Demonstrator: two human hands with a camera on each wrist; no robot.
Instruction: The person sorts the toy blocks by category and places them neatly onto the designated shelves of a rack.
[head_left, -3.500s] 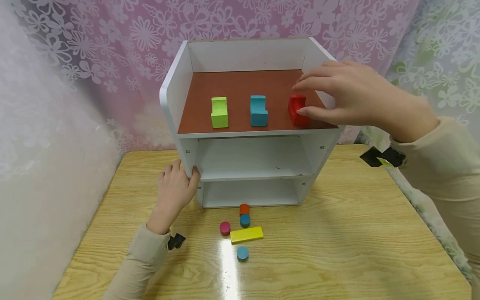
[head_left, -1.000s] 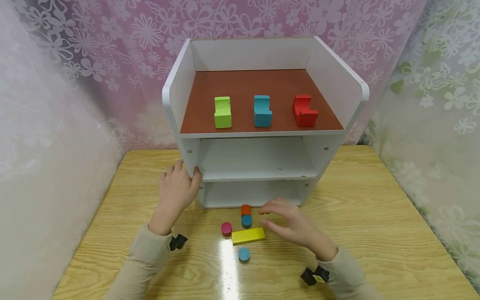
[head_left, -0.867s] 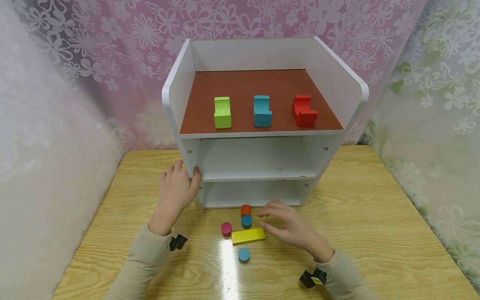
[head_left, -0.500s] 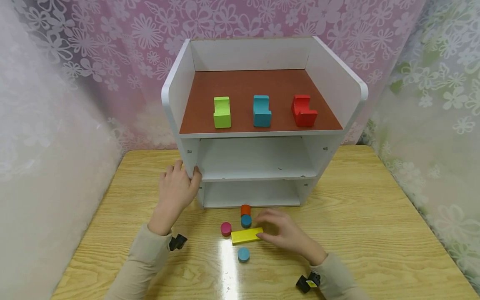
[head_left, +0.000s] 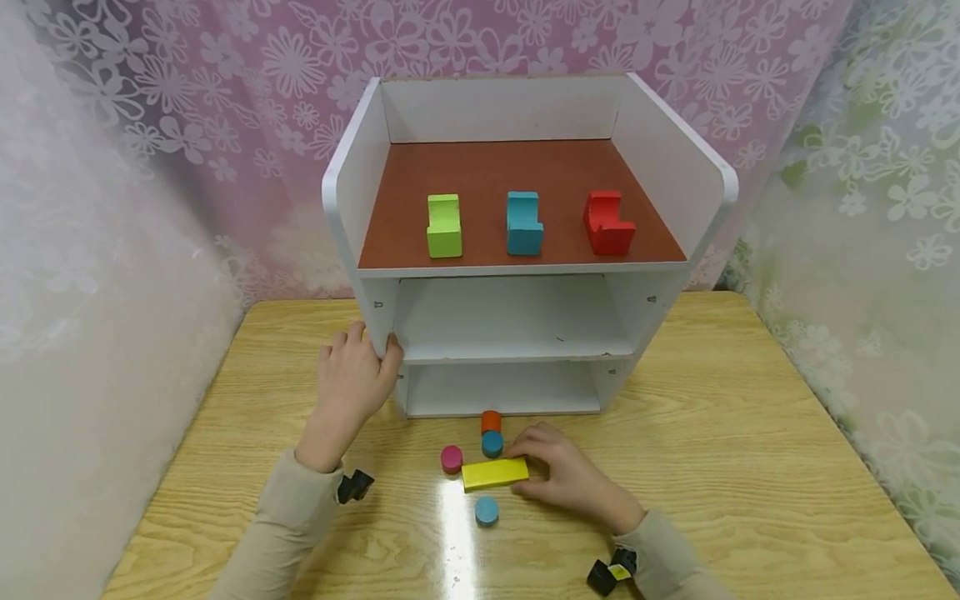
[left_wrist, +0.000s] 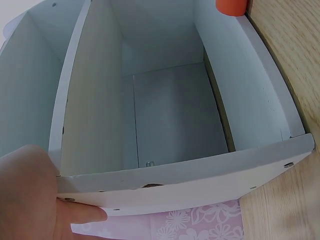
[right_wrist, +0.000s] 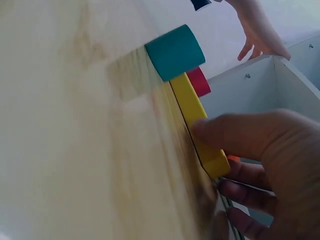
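Note:
My left hand (head_left: 352,379) grips the front edge of the left side panel of a white shelf unit (head_left: 517,360); in the left wrist view its thumb and fingers lie on either side of the board. At the right end of a flat yellow block (head_left: 491,474), my right hand (head_left: 562,471) pinches it, thumb on the near side and fingers on the far side. The block lies on the table. Around it stand a magenta cylinder (head_left: 452,459), a dark blue cylinder (head_left: 492,443), an orange cylinder (head_left: 491,422) and a light blue cylinder (head_left: 487,511).
Lime (head_left: 445,227), teal (head_left: 524,223) and red (head_left: 608,223) notched blocks stand in a row near the front edge of the unit's brown top. The unit stands on a wooden table (head_left: 720,467), with flowered curtains (head_left: 292,67) behind and at the sides.
My right hand has come down from the red block on top to the table, then moved left and taken hold of the yellow block's right end. My left hand stays on the shelf unit.

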